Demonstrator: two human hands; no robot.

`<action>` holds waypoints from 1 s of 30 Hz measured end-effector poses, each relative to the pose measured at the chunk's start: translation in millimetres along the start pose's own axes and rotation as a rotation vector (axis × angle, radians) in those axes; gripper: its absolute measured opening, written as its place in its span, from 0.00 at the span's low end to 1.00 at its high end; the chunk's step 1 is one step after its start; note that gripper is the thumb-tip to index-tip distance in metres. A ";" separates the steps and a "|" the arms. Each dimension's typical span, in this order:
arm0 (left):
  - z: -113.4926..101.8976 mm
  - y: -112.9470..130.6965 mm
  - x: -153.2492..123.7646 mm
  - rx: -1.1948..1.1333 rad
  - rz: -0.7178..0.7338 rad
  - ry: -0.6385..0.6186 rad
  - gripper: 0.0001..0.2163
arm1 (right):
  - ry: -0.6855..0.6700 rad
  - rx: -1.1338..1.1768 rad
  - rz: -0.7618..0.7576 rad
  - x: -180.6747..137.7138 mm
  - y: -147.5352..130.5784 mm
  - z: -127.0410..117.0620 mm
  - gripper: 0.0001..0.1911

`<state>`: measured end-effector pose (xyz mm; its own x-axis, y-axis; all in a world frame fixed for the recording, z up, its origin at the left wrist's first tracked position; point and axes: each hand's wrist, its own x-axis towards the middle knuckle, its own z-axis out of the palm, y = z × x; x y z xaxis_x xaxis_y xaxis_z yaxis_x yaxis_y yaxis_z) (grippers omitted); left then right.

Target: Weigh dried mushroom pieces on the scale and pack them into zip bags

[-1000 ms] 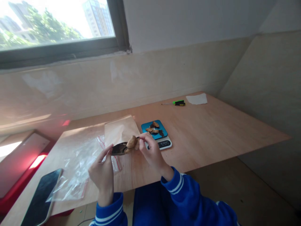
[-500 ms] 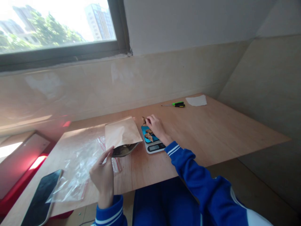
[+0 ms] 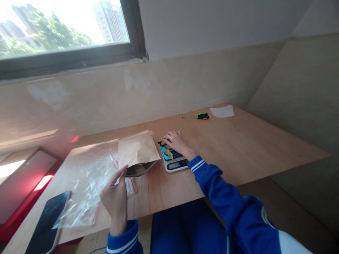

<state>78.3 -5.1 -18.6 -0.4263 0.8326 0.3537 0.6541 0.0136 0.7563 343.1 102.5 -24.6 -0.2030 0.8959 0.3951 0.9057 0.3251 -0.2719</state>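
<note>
My left hand (image 3: 115, 199) pinches the near edge of a brown paper pouch (image 3: 139, 146). The pouch lies with its dark-lined mouth open towards me, and some brown pieces show inside. A small white kitchen scale (image 3: 169, 167) with a blue top sits right of the pouch; its display is lit, but too blurred to read surely. One curled, dried brown piece (image 3: 168, 154) rests on the blue top. Over the far part of the scale, my right hand (image 3: 177, 141) has its fingers closed around another dried brown piece (image 3: 164, 143), partly hidden by the fingers.
Clear zip bags (image 3: 87, 190) with red seals lie at the left, partly under my left hand. A black phone (image 3: 49, 222) is at the table's left front edge. Towards the back are two screwdrivers (image 3: 202, 116) and a white paper scrap (image 3: 222, 111). The wall borders the table.
My right hand has come down onto the scale, bringing the dried piece it held above the far edge down to the blue top. My left hand and the pouch stay put.
</note>
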 end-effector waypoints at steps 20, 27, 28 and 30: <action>2.3 2.7 -1.2 0.012 -0.014 -0.007 0.13 | 0.068 0.120 0.224 -85.6 31.3 -10.8 0.17; 3.8 1.1 -1.7 0.018 -0.022 -0.001 0.13 | 0.035 0.113 0.229 -88.6 31.2 -7.7 0.21; 3.9 0.8 -1.7 0.018 -0.024 0.000 0.13 | 0.027 0.110 0.227 -89.3 31.9 -7.3 0.21; 3.8 0.6 -1.7 0.019 -0.022 -0.002 0.13 | 0.014 0.105 0.227 -90.5 33.3 -6.8 0.20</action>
<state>81.8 -4.5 -21.0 -0.4390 0.8332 0.3362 0.6564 0.0419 0.7533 394.1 30.1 -63.5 0.0075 0.9455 0.3255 0.8836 0.1462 -0.4449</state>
